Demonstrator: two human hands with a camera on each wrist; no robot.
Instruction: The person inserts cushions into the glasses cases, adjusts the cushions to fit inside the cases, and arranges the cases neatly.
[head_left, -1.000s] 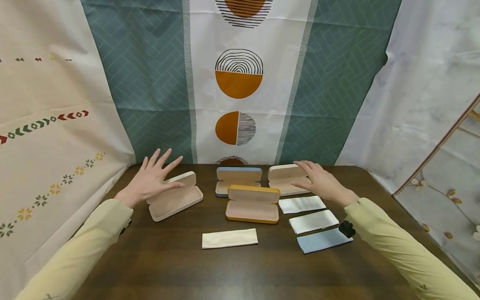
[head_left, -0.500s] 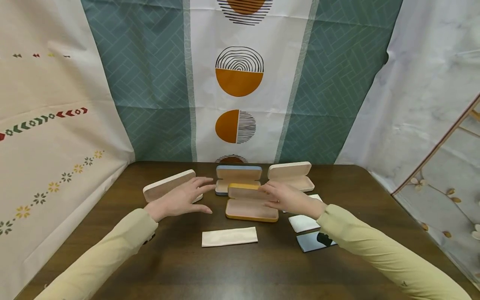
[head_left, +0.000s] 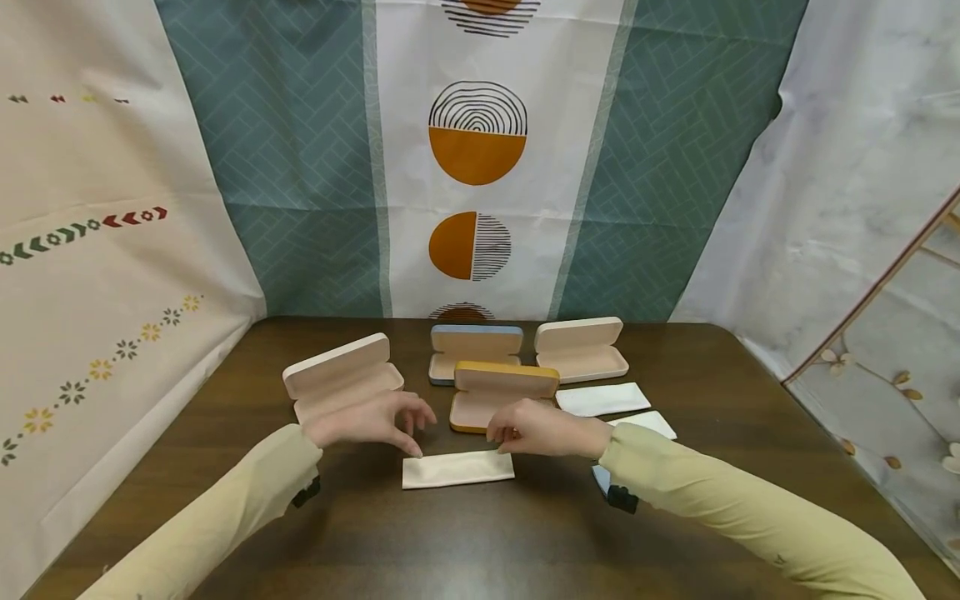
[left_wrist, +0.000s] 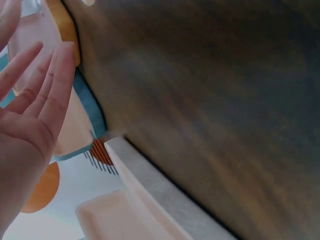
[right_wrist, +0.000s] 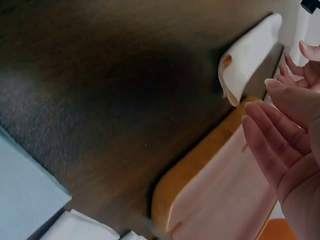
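A folded cream cloth (head_left: 457,470) lies flat on the table in front of me. My left hand (head_left: 375,417) is at its far left corner, thumb and fingers apart with nothing between them. Over the far right corner hovers my right hand (head_left: 551,429), its fingers loosely bent. The right wrist view shows a gap between those fingertips and the cloth (right_wrist: 250,57). Just behind the hands stands a yellow glasses case (head_left: 506,379), lid up, partly covered by the right hand. In the left wrist view the left hand's fingers (left_wrist: 57,95) are extended and hold nothing.
Behind the yellow case is a blue glasses case (head_left: 476,343) with its lid up. Pale cases with raised lids stand left (head_left: 341,367) and right (head_left: 581,337). Two folded whitish cloths (head_left: 602,399) lie at the right; my right sleeve mostly covers a blue cloth (head_left: 600,479).
Both hands have come inward and toward me, from beside the left and right cases to the cream cloth's ends. Their fingers have gone from spread to more bent. The cases and cloths stay put.
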